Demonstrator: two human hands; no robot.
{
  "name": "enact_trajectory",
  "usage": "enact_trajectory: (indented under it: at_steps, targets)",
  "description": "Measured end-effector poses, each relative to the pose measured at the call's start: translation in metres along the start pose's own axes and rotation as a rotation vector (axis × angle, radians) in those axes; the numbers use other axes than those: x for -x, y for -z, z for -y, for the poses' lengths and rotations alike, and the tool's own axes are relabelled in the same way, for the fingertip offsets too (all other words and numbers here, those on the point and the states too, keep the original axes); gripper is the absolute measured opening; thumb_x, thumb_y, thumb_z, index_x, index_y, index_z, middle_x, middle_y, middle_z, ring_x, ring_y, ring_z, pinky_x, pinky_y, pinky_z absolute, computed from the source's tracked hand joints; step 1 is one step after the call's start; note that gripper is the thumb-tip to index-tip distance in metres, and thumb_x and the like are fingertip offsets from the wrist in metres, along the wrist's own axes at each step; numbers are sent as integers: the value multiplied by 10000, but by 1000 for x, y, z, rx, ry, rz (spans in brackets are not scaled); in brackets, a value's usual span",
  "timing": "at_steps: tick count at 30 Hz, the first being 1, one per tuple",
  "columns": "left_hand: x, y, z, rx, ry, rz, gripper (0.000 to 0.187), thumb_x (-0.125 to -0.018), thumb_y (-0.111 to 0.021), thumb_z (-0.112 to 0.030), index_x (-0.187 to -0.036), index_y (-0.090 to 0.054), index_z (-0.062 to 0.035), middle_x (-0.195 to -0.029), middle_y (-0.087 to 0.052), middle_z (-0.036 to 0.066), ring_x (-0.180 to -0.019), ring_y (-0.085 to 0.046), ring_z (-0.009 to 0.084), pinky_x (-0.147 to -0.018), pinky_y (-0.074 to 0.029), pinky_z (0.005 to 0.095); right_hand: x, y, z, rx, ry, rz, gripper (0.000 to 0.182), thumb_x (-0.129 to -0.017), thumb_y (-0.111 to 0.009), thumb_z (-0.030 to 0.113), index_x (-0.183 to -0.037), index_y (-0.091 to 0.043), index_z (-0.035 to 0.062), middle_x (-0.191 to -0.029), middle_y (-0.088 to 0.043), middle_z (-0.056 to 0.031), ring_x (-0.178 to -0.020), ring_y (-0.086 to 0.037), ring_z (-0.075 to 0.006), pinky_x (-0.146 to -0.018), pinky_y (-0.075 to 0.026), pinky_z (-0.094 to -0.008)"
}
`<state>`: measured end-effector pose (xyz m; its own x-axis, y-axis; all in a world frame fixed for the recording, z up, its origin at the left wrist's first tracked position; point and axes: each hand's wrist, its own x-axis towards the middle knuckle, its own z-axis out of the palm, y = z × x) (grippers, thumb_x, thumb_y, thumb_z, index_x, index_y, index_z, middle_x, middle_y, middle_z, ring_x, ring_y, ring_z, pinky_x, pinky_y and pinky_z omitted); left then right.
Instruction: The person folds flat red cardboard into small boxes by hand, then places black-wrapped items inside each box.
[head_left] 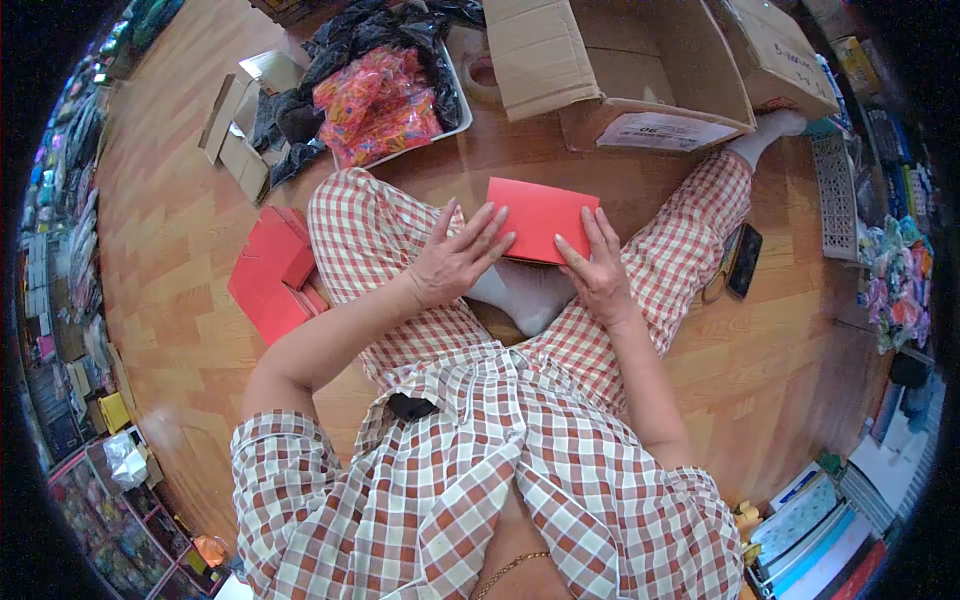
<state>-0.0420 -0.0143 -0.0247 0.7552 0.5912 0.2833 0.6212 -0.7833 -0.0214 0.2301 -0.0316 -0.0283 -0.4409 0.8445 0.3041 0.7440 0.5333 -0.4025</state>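
Observation:
Between my two hands is a flat red rectangular piece, slightly tilted, above my crossed legs. My left hand touches its left edge with the fingertips, fingers spread. At its right edge, my right hand has the thumb on the lower part and the fingers along the side, gripping it. More red pieces lie in a loose pile on the floor beside my left knee. The underside of the red piece is hidden.
Ahead stand an open cardboard box and a tray with colourful packets and black plastic bags. Scissors and a black phone lie right of my leg. Shelves of goods line both sides.

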Motion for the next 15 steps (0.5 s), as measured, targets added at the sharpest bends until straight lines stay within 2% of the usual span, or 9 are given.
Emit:
enact_trajectory:
  at_steps: [2,5,8,11,12,14,15]
  targets:
    - [1,2,-2,-47,-36,74,531,-826,-456,-197,-1341,-439,-69,-1428,-357,161,-1329,-332,304,-1055,-229,563,1,-1,1,12,7,-6,545,-636,-754,105,-1158,-629,196,-1426,-332,-176,-1322,-304,-363,-1044,-368,-414]
    - [0,6,-3,-6,-55,139,542,-831,-446,-210,-1348,-423,-50,-1429,-355,164,-1334,-324,297,-1055,-242,551,3,0,2,28,38,-16,516,-643,-750,117,-1143,-638,176,-1422,-332,-192,-1321,-303,-369,-1047,-362,-417]
    - [2,-6,-3,-16,-43,132,571,-802,-475,-192,-1354,-415,-58,-1449,-317,172,-1357,-288,284,-1084,-204,515,2,-1,1,-6,16,-14,506,-652,-731,70,-1142,-639,156,-1424,-332,-201,-1325,-293,-383,-1060,-335,-424]
    - [1,-10,-2,35,-22,108,582,-787,-494,-178,-1349,-418,-50,-1449,-318,168,-1351,-297,293,-1087,-218,492,2,-3,-1,6,16,-3,501,-659,-726,73,-1146,-636,149,-1435,-314,-199,-1331,-280,-383,-1063,-331,-426]
    - [1,-12,0,32,-19,103,582,-787,-494,-178,-1349,-418,-50,-1449,-318,168,-1351,-297,293,-1087,-218,492,2,-3,-2,14,13,11,524,-650,-743,107,-1159,-628,153,-1436,-304,-203,-1331,-278,-378,-1064,-330,-429]
    - [0,-13,5,226,10,124,578,-824,-507,-170,-1375,-377,-54,-1460,-282,181,-1356,-273,322,-1091,-218,482,2,0,-3,26,16,21,549,-641,-761,140,-1172,-620,157,-1437,-293,-207,-1331,-277,-373,-1065,-330,-433]
    - [-2,-10,5,222,10,118,578,-824,-507,-170,-1375,-377,-54,-1460,-282,181,-1356,-273,322,-1091,-218,482,2,2,-2,-6,-3,27,605,-670,-753,209,-1240,-559,145,-1444,-275,-213,-1331,-271,-381,-1071,-313,-433]
